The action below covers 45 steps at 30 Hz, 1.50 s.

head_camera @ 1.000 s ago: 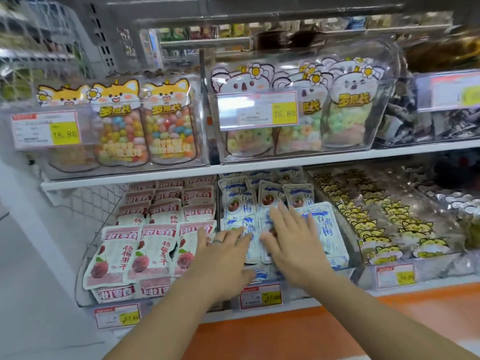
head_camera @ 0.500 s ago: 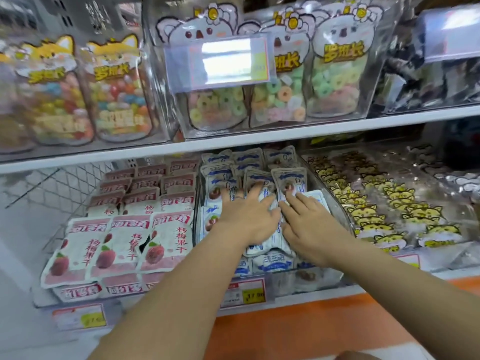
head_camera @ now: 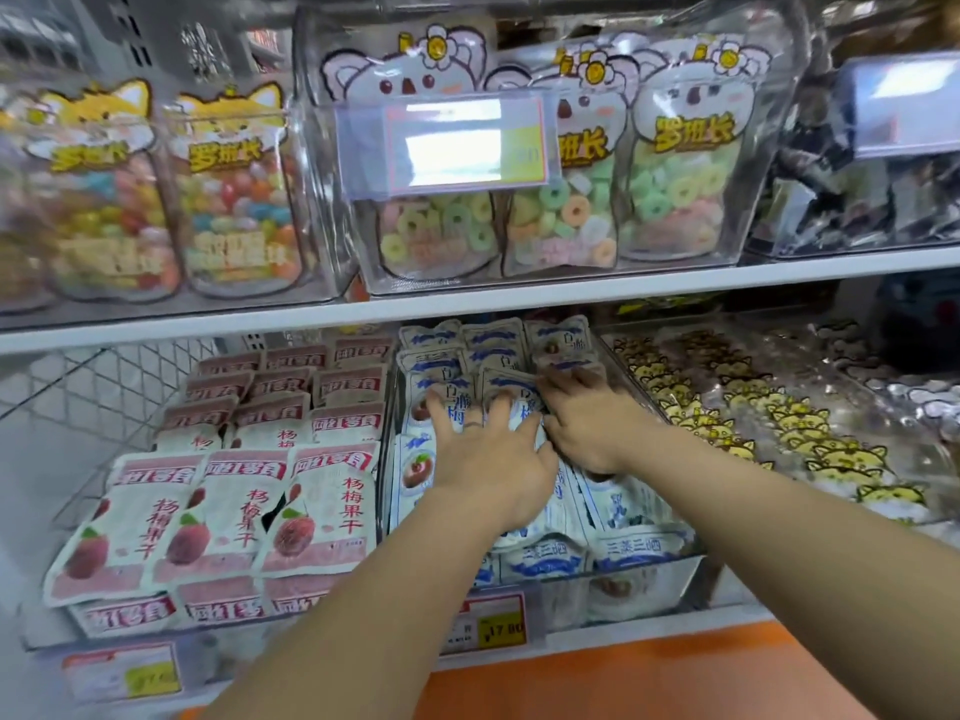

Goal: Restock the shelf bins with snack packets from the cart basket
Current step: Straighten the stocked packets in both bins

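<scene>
Both arms reach into the middle bin on the lower shelf. The left hand [head_camera: 488, 459] lies palm down on the blue-and-white snack packets [head_camera: 550, 556], its fingers spread wide and flat across their faces; it curls round nothing. A thin ring [head_camera: 472, 424] sits on one of its fingers. The right hand [head_camera: 592, 428] is just beside it, the two nearly touching at the thumbs. Its fingers stretch forward onto the tops of the packets in the further rows. They look extended rather than closed, pressing and not pinching, though the fingertips blur into the packaging.

The blue-and-white packets stand in leaning rows in a clear plastic bin [head_camera: 649, 589], filling it from front to back. A price label with a yellow patch [head_camera: 493, 623] hangs on the bin's front.

To the left, in the next bin, pink-and-white fruit packets with red lettering [head_camera: 311, 506] stand in three columns. To the right lie small clear packets printed with yellow cat faces [head_camera: 753, 423].

Above the white shelf edge [head_camera: 519, 304], clear pouches topped with koala faces [head_camera: 561, 220] hold pastel ring sweets. Further left, pouches with orange cat ears [head_camera: 234, 210] hold bright round sweets. An orange band [head_camera: 623, 678] runs below the lower shelf.
</scene>
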Tool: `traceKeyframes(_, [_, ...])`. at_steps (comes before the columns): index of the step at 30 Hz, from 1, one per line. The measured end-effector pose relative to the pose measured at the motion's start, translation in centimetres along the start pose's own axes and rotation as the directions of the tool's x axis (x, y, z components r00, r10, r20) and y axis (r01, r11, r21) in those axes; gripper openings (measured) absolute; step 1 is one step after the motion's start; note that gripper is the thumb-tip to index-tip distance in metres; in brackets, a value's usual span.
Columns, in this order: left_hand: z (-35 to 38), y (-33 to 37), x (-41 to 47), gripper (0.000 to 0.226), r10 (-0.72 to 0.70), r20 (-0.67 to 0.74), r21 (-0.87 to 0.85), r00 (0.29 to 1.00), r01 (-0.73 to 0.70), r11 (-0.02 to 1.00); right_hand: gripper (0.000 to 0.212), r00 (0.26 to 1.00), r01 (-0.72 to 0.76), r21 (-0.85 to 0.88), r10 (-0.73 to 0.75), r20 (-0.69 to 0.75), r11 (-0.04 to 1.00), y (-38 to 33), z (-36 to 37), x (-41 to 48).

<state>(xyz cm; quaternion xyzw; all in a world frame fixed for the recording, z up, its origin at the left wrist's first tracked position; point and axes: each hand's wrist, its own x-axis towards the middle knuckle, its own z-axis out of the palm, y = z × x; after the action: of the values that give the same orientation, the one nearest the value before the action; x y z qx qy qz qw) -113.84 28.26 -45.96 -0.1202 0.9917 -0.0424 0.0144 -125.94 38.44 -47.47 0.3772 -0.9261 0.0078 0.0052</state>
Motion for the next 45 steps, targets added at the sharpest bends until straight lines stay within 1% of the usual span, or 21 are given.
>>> traceKeyframes(3, [0.2,0.1,-0.1,0.058,-0.007,-0.007,-0.005,1.0,0.007,1.0,0.062,0.998,0.009,-0.041,-0.006,0.062,0.999,0.1,-0.1,-0.5])
traceKeyframes(5, [0.3,0.2,-0.2,0.058,-0.016,-0.013,-0.018,1.0,0.016,1.0,0.059,0.997,0.02,-0.036,-0.018,0.07,0.999,0.2,-0.5,-0.5])
traceKeyframes(7, [0.4,0.2,-0.3,0.058,-0.022,-0.038,-0.02,0.999,0.021,1.0,0.048,0.999,0.012,0.021,-0.013,0.041,1.0,0.4,-1.4,-0.4])
traceKeyframes(8, [0.4,0.3,-0.3,0.058,-0.027,-0.049,-0.023,0.998,0.026,0.999,0.043,1.0,0.006,0.061,-0.006,-0.005,0.998,0.5,-1.9,0.0])
traceKeyframes(10, [0.5,0.4,-0.4,0.058,-0.03,-0.056,-0.023,0.998,0.029,0.999,0.037,0.994,-0.017,0.121,0.03,-0.105,0.993,0.9,-2.0,1.0])
traceKeyframes(11, [0.5,0.4,-0.4,0.058,-0.03,-0.058,-0.018,0.998,0.029,0.999,0.037,0.993,-0.047,0.15,0.062,-0.099,0.988,0.9,-1.9,1.6])
traceKeyframes(15, [0.2,0.4,-0.5,0.058,-0.032,-0.054,-0.005,0.998,0.032,0.999,0.039,0.986,-0.158,0.144,0.148,0.079,0.977,-0.1,-2.4,3.6])
traceKeyframes(17, [0.1,0.4,-0.6,0.058,-0.03,-0.053,-0.014,0.998,0.029,0.999,0.04,0.985,-0.133,0.131,0.116,0.129,0.983,-0.3,-3.5,4.2])
traceKeyframes(20, [0.0,0.3,-0.6,0.058,-0.028,-0.045,-0.028,0.999,0.027,0.999,0.038,0.985,-0.092,0.108,0.074,0.157,0.99,0.4,-4.8,4.3])
traceKeyframes(22, [-0.1,0.4,-0.7,0.058,-0.03,-0.038,-0.033,0.999,0.029,0.999,0.038,0.991,-0.102,0.013,0.101,0.085,0.995,0.9,-4.8,4.4])
traceKeyframes(24, [-0.1,0.4,-0.8,0.058,-0.032,-0.039,-0.033,0.999,0.031,0.999,0.038,0.989,-0.131,-0.085,0.125,-0.073,0.988,1.3,-4.4,4.7])
traceKeyframes(25, [-0.2,0.4,-0.7,0.058,-0.033,-0.041,-0.031,0.999,0.031,0.999,0.04,0.983,-0.141,-0.101,0.126,-0.137,0.985,1.7,-4.0,5.0])
traceKeyframes(27, [-0.1,0.4,-0.7,0.058,-0.03,-0.041,-0.029,0.999,0.029,0.999,0.046,0.972,-0.153,-0.024,0.146,-0.186,0.988,3.4,-3.2,6.0])
traceKeyframes(29, [-0.2,0.4,-0.7,0.058,-0.03,-0.037,-0.027,0.999,0.029,0.999,0.047,0.965,-0.196,0.053,0.202,-0.17,0.979,5.3,-2.9,6.3])
traceKeyframes(32, [-1.1,0.4,-0.3,0.061,-0.047,-0.046,-0.045,0.998,0.045,0.998,0.052,0.973,-0.22,-0.025,0.217,-0.075,0.975,7.3,-2.7,5.9])
traceKeyframes(33, [-1.6,0.7,-0.1,0.064,-0.047,-0.053,-0.072,0.998,0.043,0.996,0.052,0.974,-0.221,-0.016,0.22,-0.061,0.975,7.4,-2.8,5.7])
traceKeyframes(36, [-2.3,2.3,0.7,0.07,0.034,-0.055,-0.093,0.998,-0.039,0.995,0.037,0.977,-0.209,0.093,0.212,-0.027,0.974,7.7,-3.2,5.7])
traceKeyframes(39, [-1.6,3.6,1.3,0.072,0.09,0.036,-0.059,0.995,-0.088,0.994,0.033,0.982,-0.187,0.089,0.185,0.025,0.978,7.9,-3.0,6.4])
traceKeyframes(40, [-1.2,3.7,1.5,0.071,0.089,0.062,-0.069,0.994,-0.085,0.994,0.033,0.982,-0.191,0.099,0.19,0.025,0.977,8.0,-2.8,6.6])
traceKeyframes(43, [-0.6,3.5,1.5,0.07,0.097,0.067,-0.057,0.993,-0.093,0.994,0.017,0.982,-0.173,0.185,0.184,-0.042,0.967,7.8,-2.7,7.1])
traceKeyframes(45, [-0.5,3.5,1.4,0.069,0.111,0.055,-0.021,0.992,-0.11,0.994,0.021,0.974,-0.132,0.25,0.173,-0.147,0.959,7.4,-2.8,7.3])
